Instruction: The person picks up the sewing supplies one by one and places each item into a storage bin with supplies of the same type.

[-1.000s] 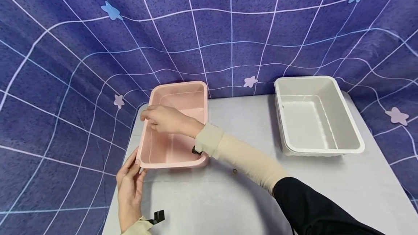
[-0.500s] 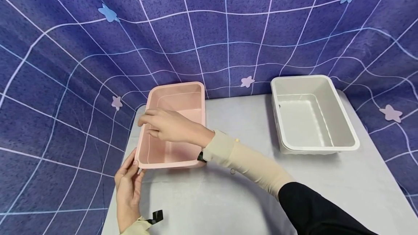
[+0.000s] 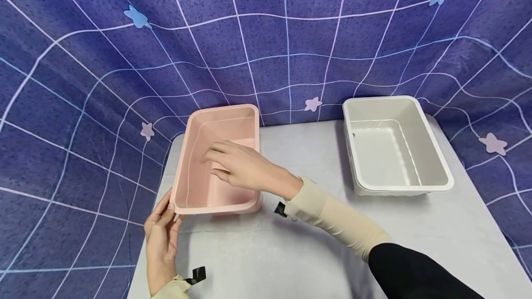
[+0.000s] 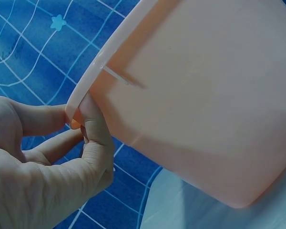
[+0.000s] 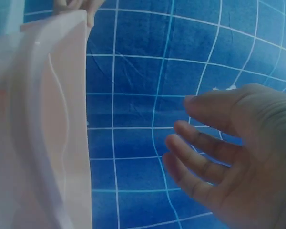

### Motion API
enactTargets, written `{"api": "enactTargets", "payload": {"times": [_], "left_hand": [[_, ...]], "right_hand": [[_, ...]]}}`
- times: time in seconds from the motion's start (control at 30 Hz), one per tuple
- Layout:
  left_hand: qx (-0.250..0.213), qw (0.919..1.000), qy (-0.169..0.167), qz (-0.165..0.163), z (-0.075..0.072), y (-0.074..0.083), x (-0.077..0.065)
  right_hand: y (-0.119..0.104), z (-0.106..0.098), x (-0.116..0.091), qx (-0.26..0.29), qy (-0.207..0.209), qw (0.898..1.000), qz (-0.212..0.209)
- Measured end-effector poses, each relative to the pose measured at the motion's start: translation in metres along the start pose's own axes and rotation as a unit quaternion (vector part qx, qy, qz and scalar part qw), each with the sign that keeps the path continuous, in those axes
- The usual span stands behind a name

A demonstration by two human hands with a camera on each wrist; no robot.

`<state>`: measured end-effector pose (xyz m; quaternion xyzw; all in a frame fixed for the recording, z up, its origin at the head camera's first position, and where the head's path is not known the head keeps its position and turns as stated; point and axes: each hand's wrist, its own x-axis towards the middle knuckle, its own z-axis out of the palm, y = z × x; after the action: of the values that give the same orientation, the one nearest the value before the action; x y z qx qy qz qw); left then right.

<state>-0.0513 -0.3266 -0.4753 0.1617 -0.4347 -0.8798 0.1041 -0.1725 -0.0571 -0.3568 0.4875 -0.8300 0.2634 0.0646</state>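
A pink plastic basin (image 3: 226, 160) stands at the left of the table. My left hand (image 3: 161, 241) pinches the rim at its near left corner. In the left wrist view, the thumb and a finger of that hand (image 4: 57, 152) meet on the rim, beside the basin's pale side wall (image 4: 195, 95). Above the basin hovers my right hand (image 3: 238, 163), its fingers loosely bent and holding nothing. In the right wrist view this hand (image 5: 224, 157) is apart from the basin's rim (image 5: 33, 95).
A whitish-grey basin (image 3: 386, 156) with nothing visible inside stands on the right of the table. Both basins rest on a pale tabletop (image 3: 299, 151). Behind and to the left hangs a blue curtain (image 3: 199, 40) with grid lines and stars.
My right hand has moved right, from above the pink basin's left rim to over its middle. My left hand keeps its hold on the corner. The view has shifted slightly.
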Motion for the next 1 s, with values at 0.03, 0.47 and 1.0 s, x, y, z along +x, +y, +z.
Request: {"api": "enactTargets", "payload": {"times": [0.03,0.47,1.0], "left_hand": [[-0.001,1.0000,-0.003,0.001,-0.001,0.000,0.000],[-0.019,0.9994,0.027,0.008,0.001,0.004,-0.003],[0.004,0.9988,0.049,-0.002,0.007,0.000,0.002]], "right_hand": [[0.000,0.000,-0.004,0.001,0.009,1.000,-0.002],[0.001,0.013,-0.055,0.042,0.080,0.996,0.005],[0.026,0.028,-0.121,0.047,0.119,0.992,-0.022]]}}
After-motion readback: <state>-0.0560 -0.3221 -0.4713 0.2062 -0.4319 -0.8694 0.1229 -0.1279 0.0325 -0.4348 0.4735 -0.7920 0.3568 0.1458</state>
